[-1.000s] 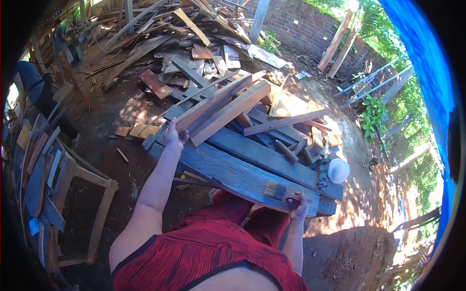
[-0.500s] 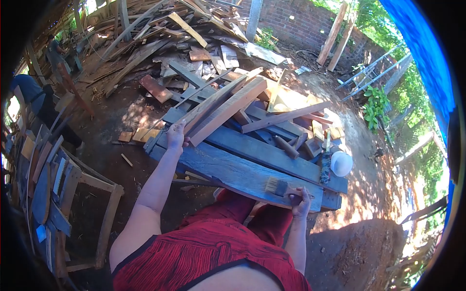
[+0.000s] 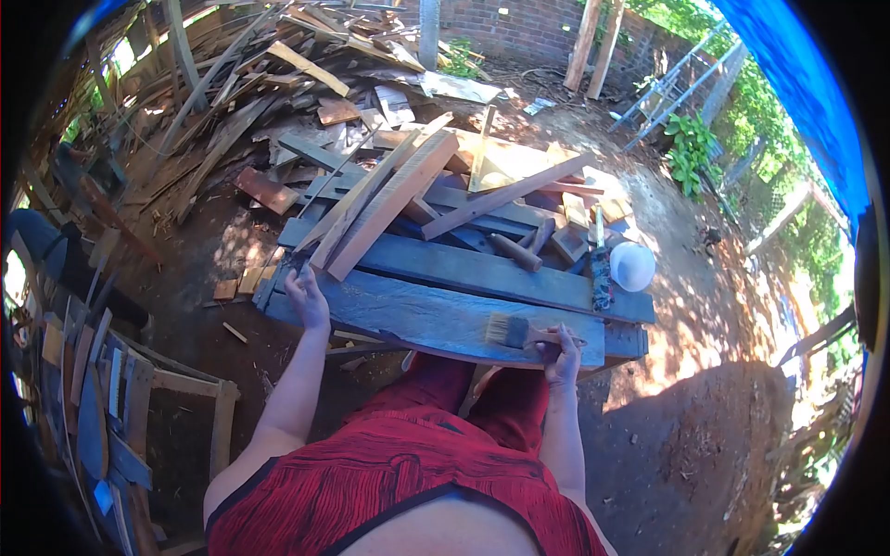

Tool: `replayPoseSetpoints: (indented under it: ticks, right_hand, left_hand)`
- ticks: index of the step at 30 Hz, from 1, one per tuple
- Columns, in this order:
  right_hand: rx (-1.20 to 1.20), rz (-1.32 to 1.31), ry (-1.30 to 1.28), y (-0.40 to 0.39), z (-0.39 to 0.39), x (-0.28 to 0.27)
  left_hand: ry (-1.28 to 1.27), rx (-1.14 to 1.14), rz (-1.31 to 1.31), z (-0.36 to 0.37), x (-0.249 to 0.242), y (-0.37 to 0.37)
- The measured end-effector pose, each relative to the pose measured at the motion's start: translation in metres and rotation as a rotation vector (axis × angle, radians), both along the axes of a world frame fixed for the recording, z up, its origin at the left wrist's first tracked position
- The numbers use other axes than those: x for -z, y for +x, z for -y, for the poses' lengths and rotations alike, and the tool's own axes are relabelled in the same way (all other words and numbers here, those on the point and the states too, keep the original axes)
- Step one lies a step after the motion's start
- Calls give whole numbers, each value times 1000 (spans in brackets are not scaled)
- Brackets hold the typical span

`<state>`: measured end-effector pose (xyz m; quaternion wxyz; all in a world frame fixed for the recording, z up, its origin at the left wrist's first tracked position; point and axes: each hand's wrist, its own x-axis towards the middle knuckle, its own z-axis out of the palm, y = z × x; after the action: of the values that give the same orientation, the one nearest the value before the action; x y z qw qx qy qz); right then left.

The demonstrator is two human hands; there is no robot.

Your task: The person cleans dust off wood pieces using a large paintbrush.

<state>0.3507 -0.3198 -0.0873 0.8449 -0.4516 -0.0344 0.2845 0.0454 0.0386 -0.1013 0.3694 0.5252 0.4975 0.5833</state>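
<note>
My right hand is closed round the handle of a wide flat paintbrush. The brush's pale bristles point left, over the bluish-grey plank of the workbench. At the bench's left end, my left hand has its fingers loosely apart, just below the near ends of several leaning pieces of timber. One of these is a thick reddish beam. It slants away from me across the bench. A wooden mallet lies behind the front planks. Near the right end are a dark, narrow tool and a white round container.
A big heap of scrap wood rises behind the bench. Frames and boards lean at the left, near another person. A metal ladder stands at the back right, before a brick wall.
My left hand has come down off the timber ends, slightly towards me. The paintbrush stays in my right hand over the plank. The whole view has shifted a little.
</note>
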Motion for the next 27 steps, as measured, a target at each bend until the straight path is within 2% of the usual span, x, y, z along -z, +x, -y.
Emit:
replayPoseSetpoints:
  ticks: [3, 6, 7, 9, 15, 24, 27]
  right_hand:
    - [-8, -9, 3, 1, 1, 1]
    - [-16, -14, 3, 1, 1, 1]
    - [-27, -2, 21, 2, 2, 2]
    - [-28, 6, 45, 2, 4, 2]
    - [-46, -46, 79, 4, 6, 5]
    - [-134, -41, 75, 7, 6, 1]
    - [-159, -13, 69, 8, 6, 1]
  left_hand:
    - [73, 40, -51, 35, 0, 11]
    - [222, 7, -272, 49, 9, 24]
    - [229, 7, -274, 54, 9, 24]
    - [302, 16, -512, 60, 10, 26]
    - [386, -40, -789, 67, 13, 37]
    - [439, -43, -781, 66, 16, 37]
    - [379, -55, -779, 67, 16, 39]
